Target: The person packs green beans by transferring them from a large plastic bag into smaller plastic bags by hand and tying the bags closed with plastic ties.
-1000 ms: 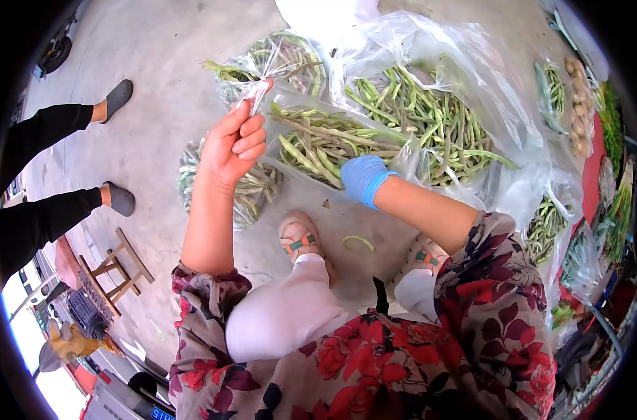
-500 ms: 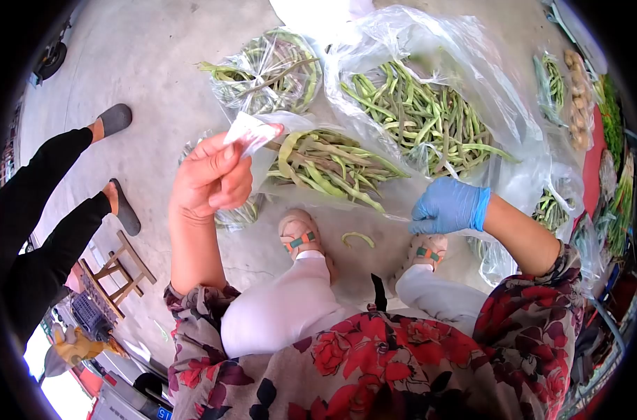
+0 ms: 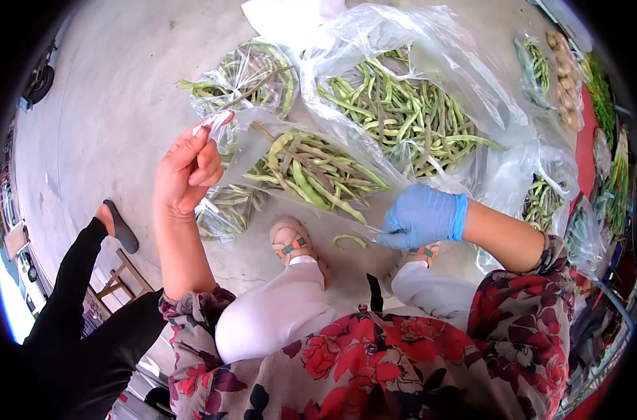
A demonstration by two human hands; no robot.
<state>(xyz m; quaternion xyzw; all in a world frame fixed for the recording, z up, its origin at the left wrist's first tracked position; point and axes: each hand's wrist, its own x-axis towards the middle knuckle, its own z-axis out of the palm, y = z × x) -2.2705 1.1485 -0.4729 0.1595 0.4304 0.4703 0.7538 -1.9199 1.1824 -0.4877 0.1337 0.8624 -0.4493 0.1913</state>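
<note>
My bare left hand point(image 3: 189, 171) is raised at the left, thumb and fingers pinching a small white, paper-like piece point(image 3: 213, 123) with reddish marks. My right hand point(image 3: 425, 215), in a blue glove, is closed on the near edge of a clear plastic bag point(image 3: 371, 222). Long green and brownish bean pods point(image 3: 318, 168) lie in that bag, between my hands. Beyond it, a larger open clear bag point(image 3: 472, 77) holds many more green beans point(image 3: 416, 115). One loose bean pod point(image 3: 350, 241) lies on the floor between my feet.
Other bagged beans sit at the far left point(image 3: 252, 73) and beside my left forearm point(image 3: 227, 210). At the right are a bag of brown round produce point(image 3: 567, 80) and leafy greens point(image 3: 618, 182). A person's black-trousered leg point(image 3: 70, 280) and a wooden stool point(image 3: 126, 276) are at the left.
The white piece in my left hand has turned and looks narrower. My right hand has shifted slightly left, still at the bag edge. The other person's legs have moved lower in view.
</note>
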